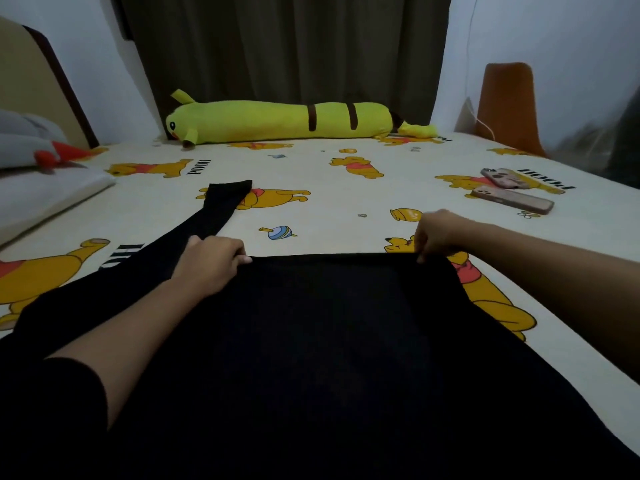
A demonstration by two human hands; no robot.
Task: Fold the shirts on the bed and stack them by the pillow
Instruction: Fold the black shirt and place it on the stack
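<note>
One black shirt (311, 341), soft and matte, lies spread over the bed (329, 209) from centre to 6 o'clock, one long sleeve reaching toward 11. The left hand (211, 261) and right hand (440, 233) each pinch its far edge with curled fingers. Two flat phones (509, 192) lie at 2 o'clock, one long yellow plush (277, 121) at 12, and what seems a white pillow (45, 199) at 9.

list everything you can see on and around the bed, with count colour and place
black shirt: 1, black, spread on the near bed, one sleeve stretched out to the far left
bedsheet: 1, cream with yellow bear print, covers the bed
plush toy: 1, yellow with brown stripes, far edge by the curtain
curtain: 1, dark brown, behind the bed
phones: 2, pinkish cases, right side of the bed
pillow: 1, white, left edge
chair: 1, orange, beyond the bed's right side
left hand: fingers grip the shirt's far edge
right hand: fingers pinch the same edge
</note>
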